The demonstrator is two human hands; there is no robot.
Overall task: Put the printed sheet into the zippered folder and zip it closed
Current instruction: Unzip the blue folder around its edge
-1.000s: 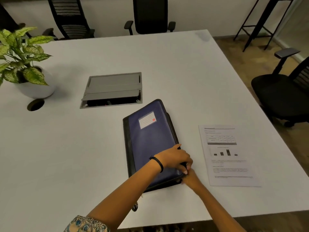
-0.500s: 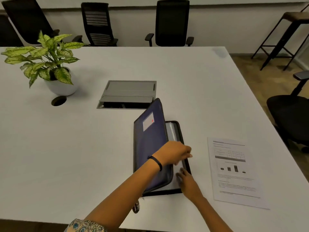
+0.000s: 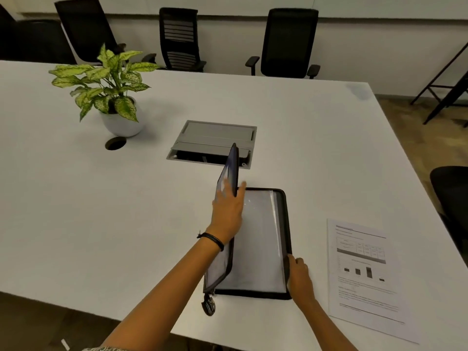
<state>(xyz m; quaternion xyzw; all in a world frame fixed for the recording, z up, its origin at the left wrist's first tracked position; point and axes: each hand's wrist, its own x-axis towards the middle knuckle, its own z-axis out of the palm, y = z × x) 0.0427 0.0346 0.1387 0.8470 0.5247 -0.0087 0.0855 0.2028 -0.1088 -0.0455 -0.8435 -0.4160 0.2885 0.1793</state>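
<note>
The blue zippered folder [image 3: 260,239] lies on the white table [image 3: 101,211] in front of me, half open. Its lower half rests flat and shows clear plastic sleeves inside. My left hand [image 3: 228,211] grips the front cover [image 3: 231,171] and holds it nearly upright. On the folder's lower right edge rests my right hand [image 3: 298,277], pressing it down. The zipper pull [image 3: 209,305] hangs at the near left corner. The printed sheet [image 3: 364,274], with a table and bar chart, lies flat to the right of the folder, untouched.
A grey cable box [image 3: 215,143] with its lid ajar is set into the table just beyond the folder. A potted plant [image 3: 111,95] stands at the far left beside a round cable hole [image 3: 115,143]. Black office chairs [image 3: 288,44] line the far side and right.
The folder was closed a second ago, both hands at its near right corner. My left hand has swung the cover up to near vertical; my right hand has shifted to the lower half's right edge.
</note>
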